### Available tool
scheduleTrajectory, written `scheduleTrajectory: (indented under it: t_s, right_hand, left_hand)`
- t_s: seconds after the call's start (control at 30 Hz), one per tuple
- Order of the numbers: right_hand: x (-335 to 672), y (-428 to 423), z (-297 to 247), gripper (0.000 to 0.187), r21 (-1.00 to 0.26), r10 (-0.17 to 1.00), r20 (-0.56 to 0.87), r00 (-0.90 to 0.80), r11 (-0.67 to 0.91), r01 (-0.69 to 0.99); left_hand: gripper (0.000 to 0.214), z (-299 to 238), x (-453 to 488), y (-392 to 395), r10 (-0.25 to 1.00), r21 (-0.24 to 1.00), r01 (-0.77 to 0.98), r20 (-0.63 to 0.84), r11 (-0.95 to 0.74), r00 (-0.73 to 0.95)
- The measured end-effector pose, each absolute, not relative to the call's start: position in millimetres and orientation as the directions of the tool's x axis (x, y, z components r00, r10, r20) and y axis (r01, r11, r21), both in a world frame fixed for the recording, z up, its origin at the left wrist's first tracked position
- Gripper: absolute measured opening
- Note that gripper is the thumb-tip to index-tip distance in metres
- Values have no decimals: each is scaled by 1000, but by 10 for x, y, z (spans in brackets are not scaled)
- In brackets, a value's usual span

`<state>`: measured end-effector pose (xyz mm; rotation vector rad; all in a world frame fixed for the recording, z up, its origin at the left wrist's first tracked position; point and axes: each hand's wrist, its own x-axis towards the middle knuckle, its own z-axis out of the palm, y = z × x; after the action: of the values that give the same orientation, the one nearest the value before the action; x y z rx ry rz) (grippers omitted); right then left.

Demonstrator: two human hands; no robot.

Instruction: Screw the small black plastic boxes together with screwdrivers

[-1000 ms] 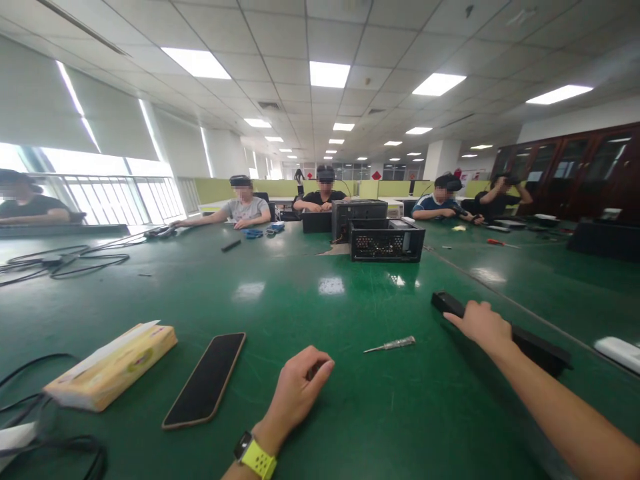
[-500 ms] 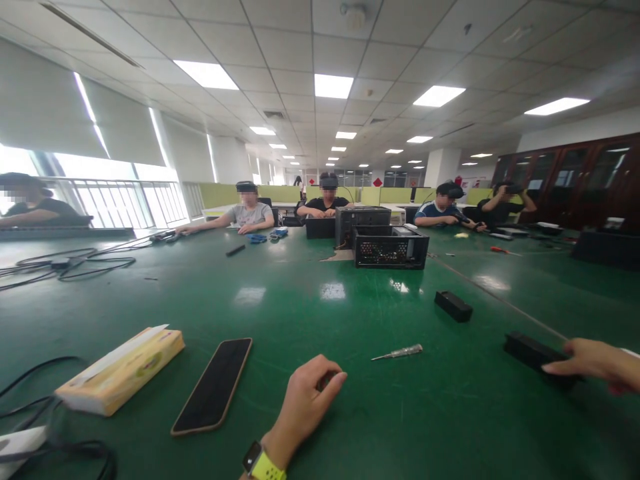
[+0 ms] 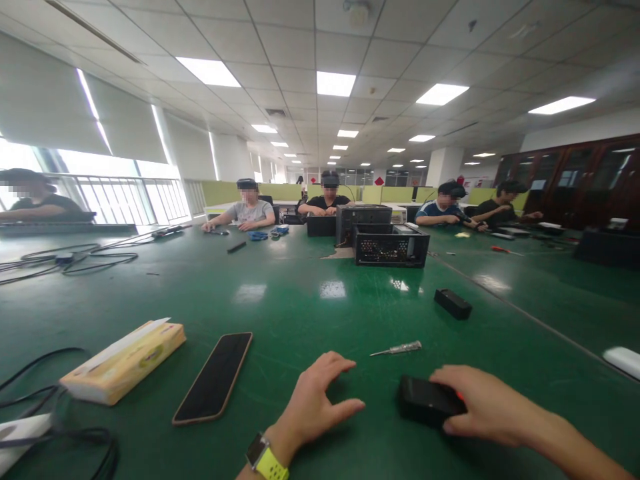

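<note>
Fingers [image 3: 445,375] of my right hand [image 3: 493,407] clasp the right end of a black block [image 3: 420,400], thumb on the near side, the others over the far edge. On my left hand [image 3: 315,403] the fingers are released, thumb parted widely from them above the green tabletop [image 3: 310,313]. The block is between my two hands, apart from the left one, its free end facing that thumb; whether it touches the tabletop, I cannot tell. It looks boxy and dark, slightly blurred, with a small orange-red patch beside my right fingers. Just beyond it lies a clear-handled screwdriver [image 3: 400,349]; farther off sits another black box [image 3: 453,304].
</note>
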<state>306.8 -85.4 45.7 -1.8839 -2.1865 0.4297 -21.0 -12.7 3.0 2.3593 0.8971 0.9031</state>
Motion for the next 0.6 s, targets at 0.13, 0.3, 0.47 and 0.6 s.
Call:
scheduleTrajectory:
  t_s: [0.13, 0.3, 0.47, 0.6]
  right_hand:
    - [2534, -531, 547, 69, -685, 967, -25, -253, 168, 709]
    - [2636, -11, 518, 22, -975, 996, 12, 91, 32, -218]
    - [2887, 157, 325, 7, -881, 970, -51, 239, 69, -467]
    - [2972, 118, 273, 9, -867, 960, -68, 271, 78, -492]
  left_hand:
    - [94, 40, -188, -161, 657, 589, 387, 353, -710, 666]
    - [70, 72, -144, -188, 659, 558, 438, 286, -705, 696]
    - [46, 107, -116, -213, 653, 573, 413, 311, -708, 690]
    - [39, 97, -108, -226, 653, 582, 390, 350, -713, 672]
